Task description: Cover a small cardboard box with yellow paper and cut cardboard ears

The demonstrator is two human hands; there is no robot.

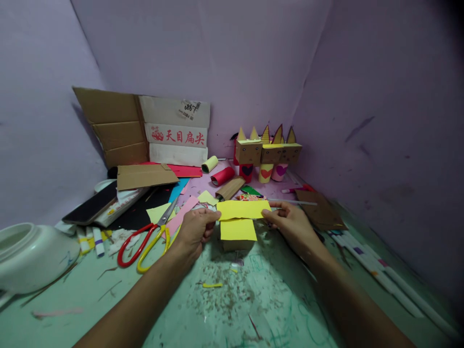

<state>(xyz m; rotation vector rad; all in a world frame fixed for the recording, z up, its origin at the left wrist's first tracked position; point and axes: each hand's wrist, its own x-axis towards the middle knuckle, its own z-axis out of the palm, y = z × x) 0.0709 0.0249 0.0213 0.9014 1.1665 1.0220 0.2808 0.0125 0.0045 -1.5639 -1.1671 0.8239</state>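
My left hand (194, 227) and right hand (290, 220) pinched ends of yellow strip (242, 209) above cardboard block (237, 245); strip seemingly not yet attached. Three finished figures (268, 153) behind.

Left hand (195, 228), right hand (291, 223) bare; forearms bare.
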